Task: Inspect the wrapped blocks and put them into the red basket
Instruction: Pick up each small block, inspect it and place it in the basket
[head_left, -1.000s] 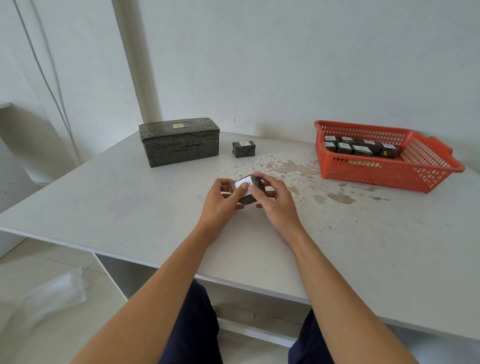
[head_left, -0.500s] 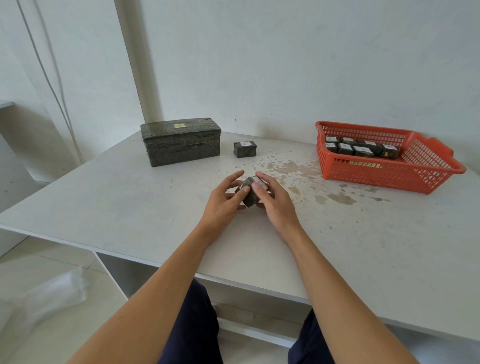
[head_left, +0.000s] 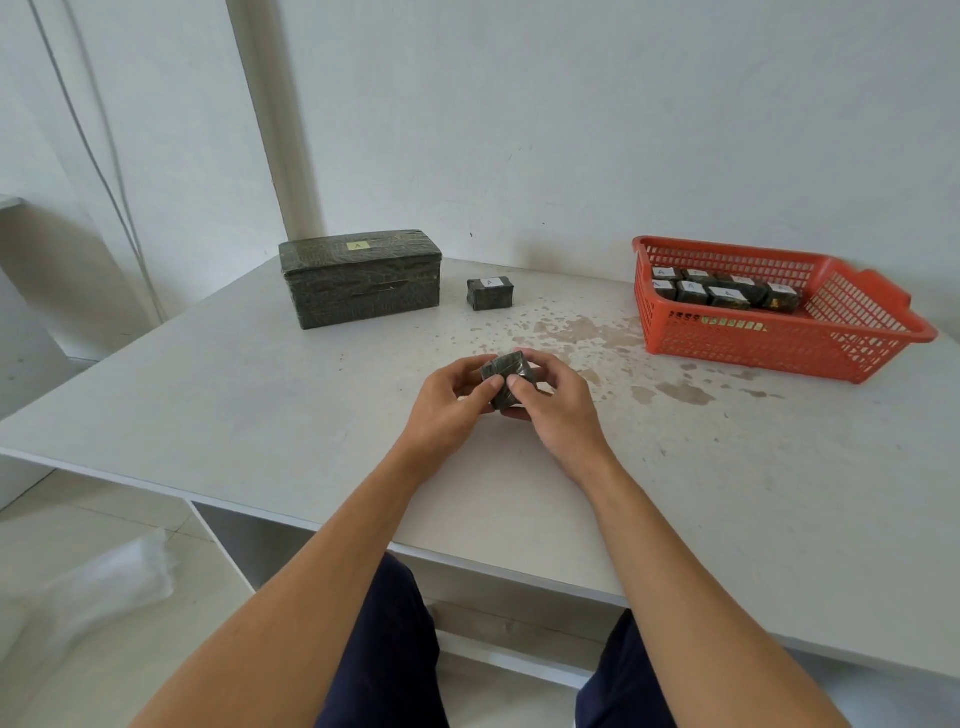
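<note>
A small dark wrapped block (head_left: 506, 375) is held just above the middle of the table. My left hand (head_left: 451, 410) grips it from the left and my right hand (head_left: 558, 410) from the right, thumbs on its near face. Its white label is out of sight. Another wrapped block (head_left: 490, 293) with a white label lies further back on the table. The red basket (head_left: 852, 332) stands at the right with several labelled blocks (head_left: 727, 291) inside at its far left end.
A large dark wrapped box (head_left: 361, 276) with a yellow label stands at the back left. The white table (head_left: 234, 395) has brown stains between my hands and the basket. A wall runs close behind. A crumpled plastic bag (head_left: 98, 587) lies on the floor, left.
The block has been turned in my hands: its white label faced up one second ago and is now hidden. My fingers have closed round it again after spreading.
</note>
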